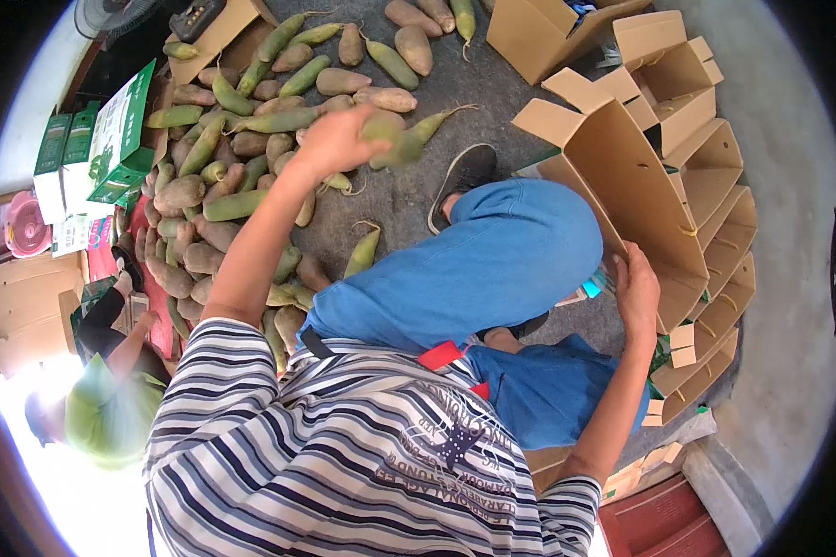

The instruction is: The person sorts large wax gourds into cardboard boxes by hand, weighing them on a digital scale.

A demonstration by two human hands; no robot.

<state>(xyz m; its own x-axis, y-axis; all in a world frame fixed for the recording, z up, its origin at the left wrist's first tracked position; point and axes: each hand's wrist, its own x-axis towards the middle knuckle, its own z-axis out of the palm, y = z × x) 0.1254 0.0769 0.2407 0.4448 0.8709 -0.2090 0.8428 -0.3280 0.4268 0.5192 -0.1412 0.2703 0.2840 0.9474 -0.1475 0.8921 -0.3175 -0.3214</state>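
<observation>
My left hand (339,141) is closed around a green radish (395,144), which is smeared by motion, above the floor at the edge of a large pile. Another green radish (429,128) with a thin root tail lies just beyond it. On the right, my right hand (637,290) grips the near edge of an open cardboard box (636,181), its fingers partly hidden by the rim. The box lies tilted beside my bent knee, its flaps spread and its visible inside bare brown.
Green radishes and brown sweet potatoes (181,193) cover the floor at left. More open boxes (720,241) stand in a row along the right wall. Green-and-white cartons (111,139) are at far left. A co-worker in a green top (111,408) bends at lower left.
</observation>
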